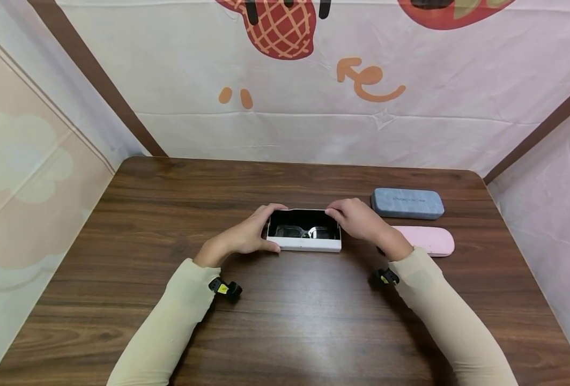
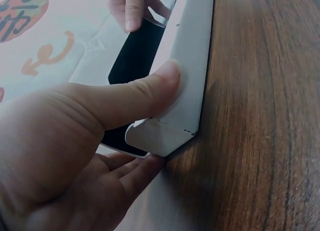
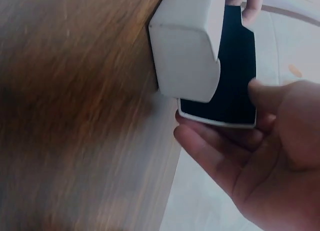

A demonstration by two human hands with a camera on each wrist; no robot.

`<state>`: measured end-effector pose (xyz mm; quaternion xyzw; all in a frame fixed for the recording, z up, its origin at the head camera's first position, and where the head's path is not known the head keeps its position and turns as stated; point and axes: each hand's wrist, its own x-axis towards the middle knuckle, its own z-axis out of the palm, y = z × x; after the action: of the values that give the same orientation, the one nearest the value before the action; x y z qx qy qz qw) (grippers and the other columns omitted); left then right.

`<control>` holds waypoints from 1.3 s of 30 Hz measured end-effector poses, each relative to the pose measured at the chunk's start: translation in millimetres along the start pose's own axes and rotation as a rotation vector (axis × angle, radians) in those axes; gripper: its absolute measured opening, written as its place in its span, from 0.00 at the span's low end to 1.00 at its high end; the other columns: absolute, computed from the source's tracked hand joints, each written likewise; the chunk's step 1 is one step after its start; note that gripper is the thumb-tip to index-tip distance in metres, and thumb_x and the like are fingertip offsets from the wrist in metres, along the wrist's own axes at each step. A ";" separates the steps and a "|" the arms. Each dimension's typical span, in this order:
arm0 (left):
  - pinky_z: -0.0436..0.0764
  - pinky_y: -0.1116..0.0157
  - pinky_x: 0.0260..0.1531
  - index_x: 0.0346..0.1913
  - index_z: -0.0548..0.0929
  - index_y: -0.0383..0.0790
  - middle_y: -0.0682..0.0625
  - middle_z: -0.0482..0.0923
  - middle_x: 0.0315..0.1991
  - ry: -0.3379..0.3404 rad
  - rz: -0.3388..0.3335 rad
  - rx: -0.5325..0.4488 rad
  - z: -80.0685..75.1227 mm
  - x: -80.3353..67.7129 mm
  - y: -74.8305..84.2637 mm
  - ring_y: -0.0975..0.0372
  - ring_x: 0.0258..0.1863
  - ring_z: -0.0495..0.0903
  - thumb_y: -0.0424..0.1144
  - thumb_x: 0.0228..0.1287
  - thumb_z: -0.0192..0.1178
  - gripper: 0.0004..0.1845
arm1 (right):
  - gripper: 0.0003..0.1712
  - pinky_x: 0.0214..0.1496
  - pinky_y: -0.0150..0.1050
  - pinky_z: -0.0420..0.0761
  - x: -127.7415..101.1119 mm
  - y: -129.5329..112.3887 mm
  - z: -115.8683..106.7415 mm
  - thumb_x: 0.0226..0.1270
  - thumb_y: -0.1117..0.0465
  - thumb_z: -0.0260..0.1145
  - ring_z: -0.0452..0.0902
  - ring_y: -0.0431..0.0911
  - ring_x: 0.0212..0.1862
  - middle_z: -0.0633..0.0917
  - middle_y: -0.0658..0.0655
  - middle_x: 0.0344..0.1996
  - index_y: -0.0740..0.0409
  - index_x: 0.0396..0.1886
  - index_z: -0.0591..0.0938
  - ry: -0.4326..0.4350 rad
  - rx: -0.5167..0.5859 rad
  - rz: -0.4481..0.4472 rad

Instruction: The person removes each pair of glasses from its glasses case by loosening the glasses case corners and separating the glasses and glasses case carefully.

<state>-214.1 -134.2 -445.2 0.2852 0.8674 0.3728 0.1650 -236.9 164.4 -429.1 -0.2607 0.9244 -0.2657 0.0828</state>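
Cream sleeves lead to the left hand and right hand, each pinching one end of the open white glasses case mid-table, probably light, stiff, slick-sided, its spectacles fragile, best held by the ends.

Case: white outer shell, black lining. Glasses inside it: dark frame, lenses showing pale reflections. Second case: blue-grey with a mottled, denim-like surface. Third case: plain pale pink. Table: dark brown with wood-grain streaks. Sleeves: plain cream. Backdrop cloth: white, printed with red shapes crossed by an orange lattice and with orange marks. Side panel: peach with pale green cloud shapes.
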 end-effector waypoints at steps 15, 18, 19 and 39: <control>0.69 0.45 0.63 0.81 0.52 0.44 0.34 0.58 0.70 0.006 -0.041 0.004 2.4 -1.1 2.7 0.45 0.65 0.65 0.37 0.56 0.77 0.55 | 0.17 0.40 0.46 0.76 5.6 0.2 8.8 0.83 0.58 0.54 0.73 0.44 0.25 0.77 0.50 0.19 0.62 0.40 0.85 0.028 -0.044 0.046; 0.69 0.44 0.63 0.80 0.53 0.44 0.34 0.59 0.70 0.006 -0.041 0.002 2.7 -1.3 1.8 0.45 0.64 0.66 0.38 0.57 0.77 0.54 | 0.17 0.39 0.46 0.75 5.2 0.1 9.2 0.83 0.58 0.54 0.72 0.44 0.25 0.76 0.50 0.19 0.62 0.40 0.85 0.033 -0.046 0.048; 0.69 0.44 0.63 0.80 0.54 0.45 0.34 0.59 0.70 0.006 -0.044 0.001 2.8 -1.4 1.8 0.45 0.65 0.66 0.38 0.57 0.77 0.53 | 0.17 0.40 0.46 0.76 5.1 0.3 9.4 0.83 0.58 0.54 0.72 0.44 0.26 0.77 0.50 0.20 0.62 0.40 0.85 0.036 -0.048 0.044; 0.69 0.45 0.63 0.82 0.51 0.46 0.35 0.57 0.72 -0.022 -0.100 -0.010 0.7 -1.7 1.9 0.45 0.65 0.67 0.38 0.58 0.76 0.55 | 0.13 0.53 0.49 0.77 -7.2 -18.7 1.8 0.67 0.65 0.69 0.76 0.52 0.50 0.82 0.59 0.46 0.63 0.49 0.83 0.290 -0.078 -0.108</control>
<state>-211.7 -133.8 -444.1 0.2446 0.8769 0.3652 0.1945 -222.1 153.8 -420.5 -0.2719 0.9210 -0.2683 -0.0761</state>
